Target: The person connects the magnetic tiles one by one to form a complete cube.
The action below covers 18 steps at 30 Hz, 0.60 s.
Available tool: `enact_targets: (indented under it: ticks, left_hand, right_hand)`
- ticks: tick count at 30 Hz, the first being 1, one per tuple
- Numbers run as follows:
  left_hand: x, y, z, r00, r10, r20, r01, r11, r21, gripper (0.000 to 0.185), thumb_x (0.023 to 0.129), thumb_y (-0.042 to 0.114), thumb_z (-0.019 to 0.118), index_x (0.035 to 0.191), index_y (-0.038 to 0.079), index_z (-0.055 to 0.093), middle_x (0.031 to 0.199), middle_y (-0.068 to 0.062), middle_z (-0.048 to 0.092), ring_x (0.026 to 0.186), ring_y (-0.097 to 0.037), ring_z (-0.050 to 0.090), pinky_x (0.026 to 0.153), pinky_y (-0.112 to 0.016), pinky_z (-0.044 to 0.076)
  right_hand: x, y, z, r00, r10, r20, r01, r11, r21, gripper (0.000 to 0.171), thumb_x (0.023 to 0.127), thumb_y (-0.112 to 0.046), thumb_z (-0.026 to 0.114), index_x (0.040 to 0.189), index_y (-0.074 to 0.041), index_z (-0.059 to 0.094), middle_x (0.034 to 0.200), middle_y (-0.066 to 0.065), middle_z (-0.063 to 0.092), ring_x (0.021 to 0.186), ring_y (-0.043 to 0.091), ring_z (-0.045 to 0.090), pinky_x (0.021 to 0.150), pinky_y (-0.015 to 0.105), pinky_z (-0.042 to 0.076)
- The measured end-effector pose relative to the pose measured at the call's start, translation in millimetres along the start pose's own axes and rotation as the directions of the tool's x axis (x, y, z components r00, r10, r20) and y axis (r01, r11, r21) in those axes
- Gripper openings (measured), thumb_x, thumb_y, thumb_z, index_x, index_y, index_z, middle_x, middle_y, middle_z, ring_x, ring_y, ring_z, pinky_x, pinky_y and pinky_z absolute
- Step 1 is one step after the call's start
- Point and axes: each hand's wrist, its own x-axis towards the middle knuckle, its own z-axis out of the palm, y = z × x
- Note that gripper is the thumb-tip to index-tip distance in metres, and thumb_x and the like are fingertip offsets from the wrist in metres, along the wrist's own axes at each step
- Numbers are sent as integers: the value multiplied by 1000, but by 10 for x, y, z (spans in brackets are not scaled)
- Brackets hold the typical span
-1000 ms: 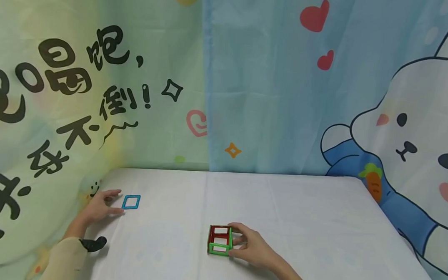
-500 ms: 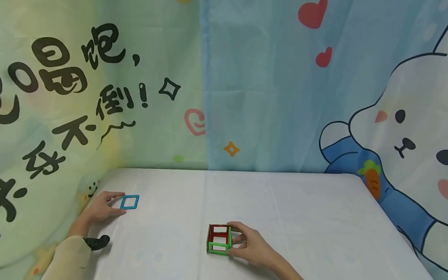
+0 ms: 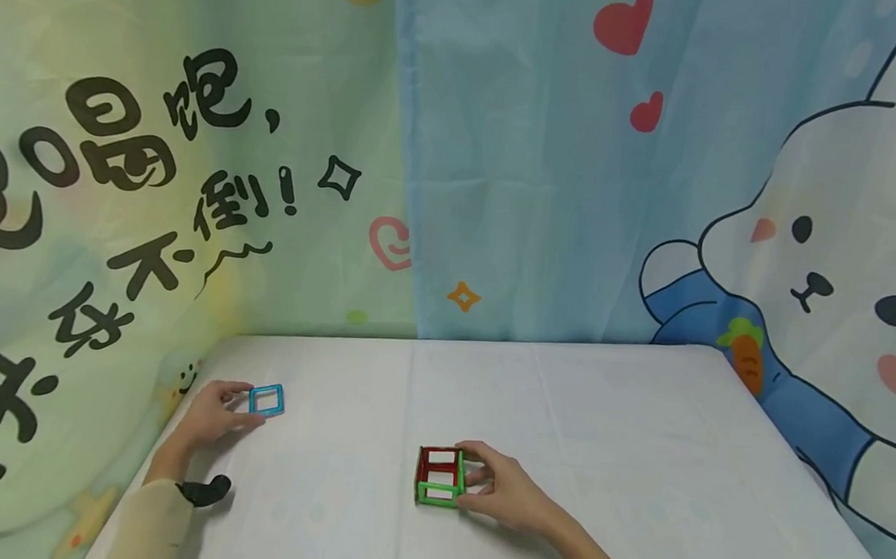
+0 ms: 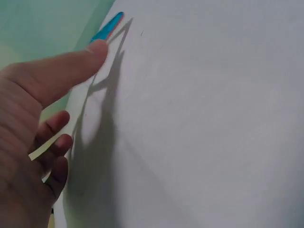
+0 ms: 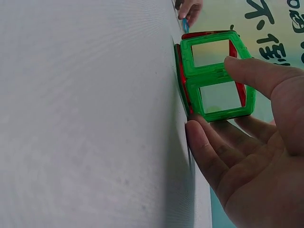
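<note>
At the table's left side, my left hand (image 3: pixel 208 415) pinches a blue square magnetic tile (image 3: pixel 282 399), an open frame, between thumb and fingers. In the left wrist view the tile (image 4: pixel 110 28) shows nearly edge-on beyond the thumb, with its shadow on the cloth beside it. Near the middle of the table, my right hand (image 3: pixel 510 492) grips the right side of a small box of red and green magnetic tiles (image 3: pixel 439 486). From the right wrist, the thumb lies on the green tiles (image 5: pixel 206 73) and the other fingers reach underneath and behind, partly hidden.
A white cloth (image 3: pixel 599 419) covers the table. Behind it hangs a printed curtain (image 3: pixel 512 190), which also runs along the left side. A black strap end (image 3: pixel 206 491) sticks out from the left wrist, low over the cloth.
My left hand has moved right, closed in on the blue tile and taken hold of it; the tile has tilted up slightly. The right hand and the box stay where they were.
</note>
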Motion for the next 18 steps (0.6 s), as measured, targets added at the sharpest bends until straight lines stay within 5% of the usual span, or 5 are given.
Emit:
enact_targets:
  ticks: [5,18]
  left_hand:
    - [-83,147,111,998,-21,-56,17,998,-68,61,78,27,83,125,-3,60,127,-27,52,117,-46,48,92,-58,40]
    - [-247,624,524,990,34,-136,-64,972,-226,53,76,21,84,122,2,63,120,-17,60,112,-35,54,92,-51,41]
  right_hand:
    - [-7,1,-8,1000,-21,2,21,1000,-9,66,83,-12,78,138,1,44,131,24,53,99,27,63,76,27,53]
    - [38,18,-40,999,-36,-1,36,999,-15,66,82,-8,78,137,2,44,131,26,52,97,26,63,75,27,53]
